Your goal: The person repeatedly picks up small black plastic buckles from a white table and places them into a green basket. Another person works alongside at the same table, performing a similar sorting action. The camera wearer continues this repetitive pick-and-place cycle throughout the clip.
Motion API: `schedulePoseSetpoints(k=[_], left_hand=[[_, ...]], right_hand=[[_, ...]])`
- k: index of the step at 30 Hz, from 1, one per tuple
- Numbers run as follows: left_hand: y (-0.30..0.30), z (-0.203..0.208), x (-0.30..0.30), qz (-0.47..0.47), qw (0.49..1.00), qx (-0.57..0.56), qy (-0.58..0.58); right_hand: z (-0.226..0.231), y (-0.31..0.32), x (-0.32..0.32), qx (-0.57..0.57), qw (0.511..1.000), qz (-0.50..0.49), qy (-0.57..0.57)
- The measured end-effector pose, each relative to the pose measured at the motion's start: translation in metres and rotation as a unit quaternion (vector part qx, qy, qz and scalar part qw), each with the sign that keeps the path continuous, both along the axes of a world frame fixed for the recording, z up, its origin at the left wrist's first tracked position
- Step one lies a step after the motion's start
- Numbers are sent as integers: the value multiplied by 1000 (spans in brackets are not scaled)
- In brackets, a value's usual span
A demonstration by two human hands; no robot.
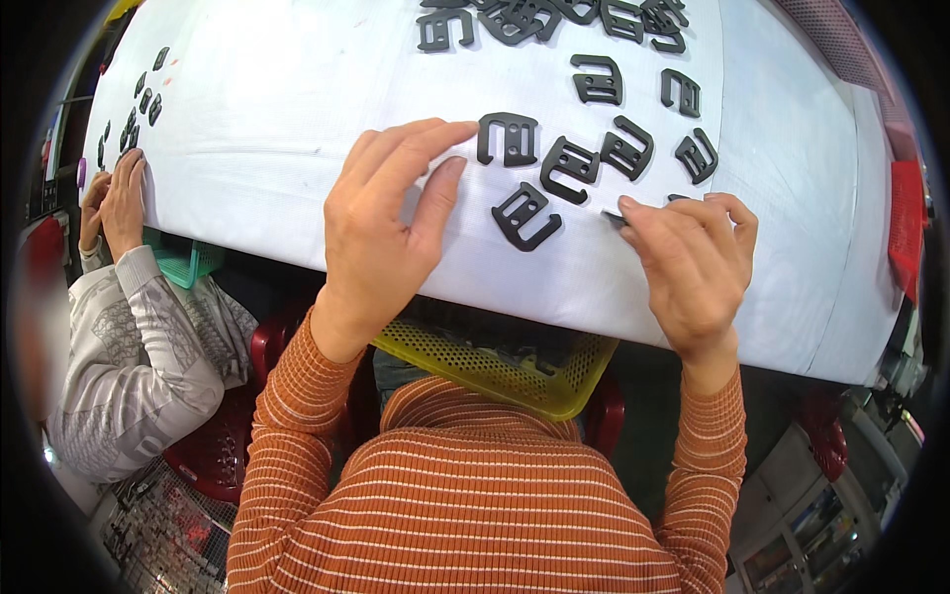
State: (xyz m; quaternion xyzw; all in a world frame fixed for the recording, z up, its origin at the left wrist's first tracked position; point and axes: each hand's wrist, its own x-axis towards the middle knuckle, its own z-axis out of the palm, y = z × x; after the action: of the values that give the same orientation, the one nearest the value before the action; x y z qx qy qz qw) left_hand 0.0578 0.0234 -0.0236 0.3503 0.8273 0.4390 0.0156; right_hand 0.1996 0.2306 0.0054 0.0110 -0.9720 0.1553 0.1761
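Note:
Black flat buckles with hooked ends lie on the white table. My left hand (386,213) is open above the near edge, thumb and fingers apart. Its index fingertip is right beside one buckle (509,139); whether it touches cannot be told. My right hand (693,257) pinches a small dark flat piece (615,218), mostly hidden by the fingers. Close by, between the hands, are a tilted buckle (526,216) and another buckle (570,168). Farther right lie a buckle (627,148) and one more buckle (697,155). A dark part peeks out behind my right hand.
At the far edge is a heap of buckles (524,18). A yellow perforated basket (554,386) with dark contents sits at my lap, below the table (297,119). On the left, a co-worker's hands (122,206) are near small dark pieces. Something red (905,223) hangs at the right edge.

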Motion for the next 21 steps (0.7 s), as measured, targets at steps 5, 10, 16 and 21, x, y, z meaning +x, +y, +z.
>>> schedulePoseSetpoints(k=[5, 10, 16, 21], left_hand=[[-9, -7, -5, -33, 997, -44, 59], [-13, -4, 20, -87, 993, -81, 2], [0, -11, 4, -146, 971, -166, 87], [42, -22, -11, -243, 946, -151, 150]], right_hand=[[-2, 14, -1, -80, 993, -89, 0], [-20, 47, 38, -117, 978, -173, -11], [-41, 63, -3, 10, 986, -158, -47], [-55, 45, -42, 23, 995, -72, -61]])
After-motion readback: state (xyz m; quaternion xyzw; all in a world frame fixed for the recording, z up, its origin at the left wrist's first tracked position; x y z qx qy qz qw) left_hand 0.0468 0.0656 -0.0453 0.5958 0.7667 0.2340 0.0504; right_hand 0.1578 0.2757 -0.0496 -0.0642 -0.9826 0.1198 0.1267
